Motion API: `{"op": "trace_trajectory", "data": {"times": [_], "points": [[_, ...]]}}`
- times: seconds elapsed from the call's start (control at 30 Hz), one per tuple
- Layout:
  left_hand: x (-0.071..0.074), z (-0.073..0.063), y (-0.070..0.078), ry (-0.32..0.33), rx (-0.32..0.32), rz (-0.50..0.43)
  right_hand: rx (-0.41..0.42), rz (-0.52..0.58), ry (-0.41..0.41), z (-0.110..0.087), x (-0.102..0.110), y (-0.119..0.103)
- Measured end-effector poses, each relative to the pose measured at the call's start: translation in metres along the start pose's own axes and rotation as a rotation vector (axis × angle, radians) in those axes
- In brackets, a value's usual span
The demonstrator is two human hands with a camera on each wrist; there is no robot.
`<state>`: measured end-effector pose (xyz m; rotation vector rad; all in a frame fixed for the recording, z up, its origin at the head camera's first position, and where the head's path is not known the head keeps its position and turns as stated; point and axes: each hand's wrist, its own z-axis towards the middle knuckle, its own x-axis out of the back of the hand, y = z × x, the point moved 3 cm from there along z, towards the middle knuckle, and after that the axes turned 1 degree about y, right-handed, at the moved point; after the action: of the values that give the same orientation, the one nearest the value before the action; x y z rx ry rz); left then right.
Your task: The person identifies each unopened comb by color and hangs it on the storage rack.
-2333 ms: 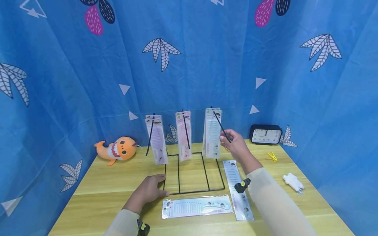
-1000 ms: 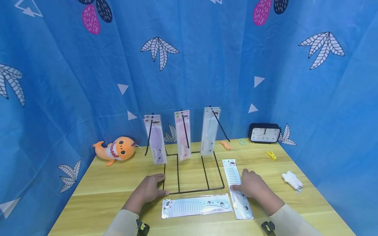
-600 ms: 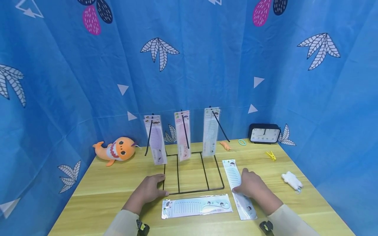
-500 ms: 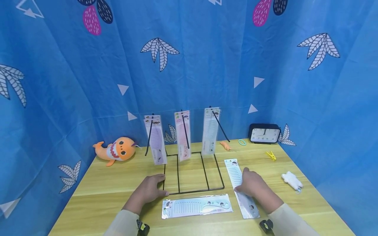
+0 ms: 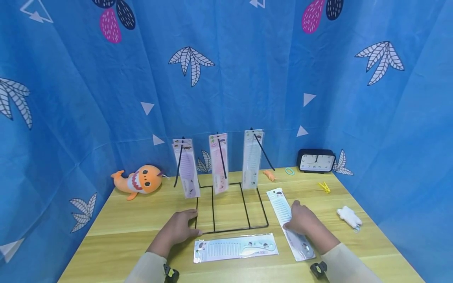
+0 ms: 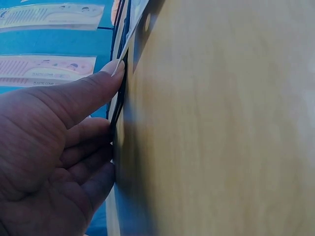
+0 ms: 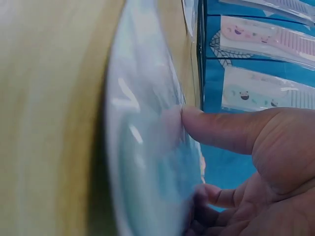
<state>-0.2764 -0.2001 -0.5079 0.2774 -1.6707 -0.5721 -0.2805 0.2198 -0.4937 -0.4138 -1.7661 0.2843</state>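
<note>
My right hand (image 5: 303, 220) pinches the long edges of a packaged comb (image 5: 282, 208), thumb on one side and fingers on the other. In the right wrist view this comb package (image 7: 142, 128) looks bowed and tilted off the tabletop. My left hand (image 5: 179, 227) grips the front left corner of a black wire display rack (image 5: 233, 229), its thumb at the front bar. In the left wrist view, the left hand's thumb (image 6: 93, 91) touches the dark wire. Another packaged comb (image 5: 235, 247) lies flat in front of the rack.
Packaged combs hang from the rack's hooks: purple (image 5: 187, 169), pink (image 5: 218, 163) and pale green (image 5: 252, 159). An orange plush shark (image 5: 141, 181) sits at left. At right are a black clock (image 5: 316, 161), yellow clip (image 5: 324, 187), white plush (image 5: 349, 217), green ring (image 5: 289, 171) and orange figurine (image 5: 269, 175).
My right hand has come down from the right hook to the comb on the table and taken hold of it. That comb has turned and shifted slightly right. The left hand has stayed put.
</note>
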Motion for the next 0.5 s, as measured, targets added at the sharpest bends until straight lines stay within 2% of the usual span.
{"op": "trace_trajectory", "data": {"times": [0.2,0.5], "points": [[-0.001,0.001,0.000,0.002,0.016,0.000,0.034,0.012,0.055,0.007,0.002,0.008],[-0.003,0.001,-0.002,0.000,0.009,0.003,0.059,0.114,0.033,0.012,0.015,0.017]]}}
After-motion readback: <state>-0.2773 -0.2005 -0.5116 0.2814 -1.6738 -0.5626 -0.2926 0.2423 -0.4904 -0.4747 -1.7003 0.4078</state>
